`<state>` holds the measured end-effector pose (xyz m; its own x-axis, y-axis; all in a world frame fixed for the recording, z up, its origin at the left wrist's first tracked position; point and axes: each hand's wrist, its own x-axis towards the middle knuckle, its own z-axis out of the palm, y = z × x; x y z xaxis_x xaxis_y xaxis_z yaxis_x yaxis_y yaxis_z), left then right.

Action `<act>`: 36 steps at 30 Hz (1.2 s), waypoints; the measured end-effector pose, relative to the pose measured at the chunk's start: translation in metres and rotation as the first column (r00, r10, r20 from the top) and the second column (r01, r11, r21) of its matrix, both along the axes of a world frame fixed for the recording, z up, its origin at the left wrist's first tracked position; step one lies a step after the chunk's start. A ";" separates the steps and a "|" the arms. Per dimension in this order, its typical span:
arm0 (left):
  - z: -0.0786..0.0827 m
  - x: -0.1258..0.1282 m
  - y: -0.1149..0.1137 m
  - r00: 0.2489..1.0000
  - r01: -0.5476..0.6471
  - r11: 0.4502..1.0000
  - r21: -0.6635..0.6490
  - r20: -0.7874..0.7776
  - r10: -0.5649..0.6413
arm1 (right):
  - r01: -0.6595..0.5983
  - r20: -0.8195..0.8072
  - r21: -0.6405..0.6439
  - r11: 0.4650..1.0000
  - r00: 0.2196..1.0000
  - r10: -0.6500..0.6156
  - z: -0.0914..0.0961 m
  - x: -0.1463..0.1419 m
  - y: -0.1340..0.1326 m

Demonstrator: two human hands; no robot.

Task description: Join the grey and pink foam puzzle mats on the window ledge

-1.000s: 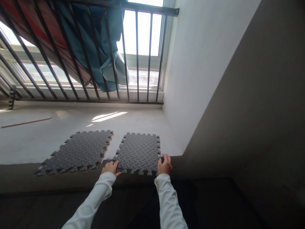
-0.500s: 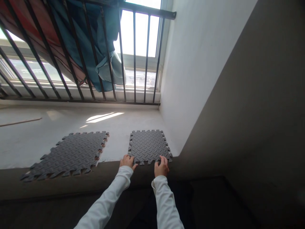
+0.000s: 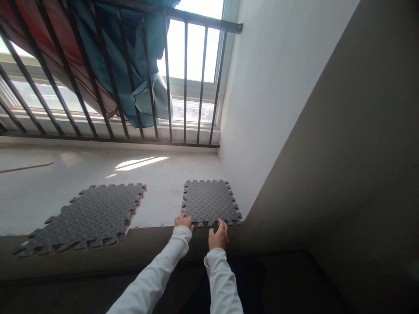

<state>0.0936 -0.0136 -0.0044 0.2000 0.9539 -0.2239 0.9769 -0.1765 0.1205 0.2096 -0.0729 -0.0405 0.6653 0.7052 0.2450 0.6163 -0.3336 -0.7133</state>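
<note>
A grey interlocking foam mat tile [image 3: 211, 201] with a herringbone tread lies on the white sill, its front edge reaching slightly past the sill's edge. At its front left corner my left hand [image 3: 183, 221] is closed, fingers on top and thumb by the front edge. My right hand [image 3: 218, 236] is just in front of that edge, with fingers and thumb apart and fingertips by the teeth; whether they touch cannot be made out. Farther left lies a larger-looking grey foam mat piece [image 3: 88, 216], also overhanging the edge.
Black metal railing [image 3: 185, 83] runs along the back before a window. Blue and red cloth [image 3: 144, 93] hangs behind its bars. A white side wall [image 3: 262, 100] rises right of the tile. A thin brown stick [image 3: 26, 167] lies at far left.
The small tile has shifted right, closer to the side wall, and my left hand moved along with it. My right hand has drawn back a little toward me and left.
</note>
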 end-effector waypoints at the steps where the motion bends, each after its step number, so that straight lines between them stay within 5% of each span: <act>1: -0.001 0.000 0.000 1.000 -0.001 1.000 -0.003 0.006 0.001 | -0.003 0.013 -0.019 1.000 1.000 0.003 -0.001 -0.001 0.001; 10: -0.011 -0.027 -0.001 0.993 0.078 0.997 0.000 0.086 -0.078 | -0.058 0.164 -0.199 0.978 0.982 0.091 -0.008 -0.008 0.002; 14: -0.017 -0.083 -0.007 0.995 0.024 0.995 0.100 0.099 -0.034 | -0.071 0.128 -0.228 0.971 0.986 0.102 -0.014 0.000 0.004; 19: -0.013 -0.173 -0.013 0.971 -0.232 0.942 0.241 -0.006 0.240 | -0.115 0.048 -0.265 0.957 0.990 0.132 -0.022 0.007 0.009; 23: -0.007 -0.214 -0.012 0.936 -0.330 0.913 0.239 -0.044 0.350 | -0.120 0.044 -0.239 0.964 0.990 0.134 -0.025 0.005 0.011; 36: 0.002 -0.226 0.006 0.978 -0.207 0.965 0.160 0.038 0.204 | -0.145 -0.010 -0.287 0.947 0.989 0.149 -0.021 0.006 0.009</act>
<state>-0.1321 -0.0071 -0.0022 -0.0009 0.9981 -0.0610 0.9917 0.0088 0.1282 0.2156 -0.0639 -0.0610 0.5472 0.8366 0.0260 0.6818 -0.4275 -0.5937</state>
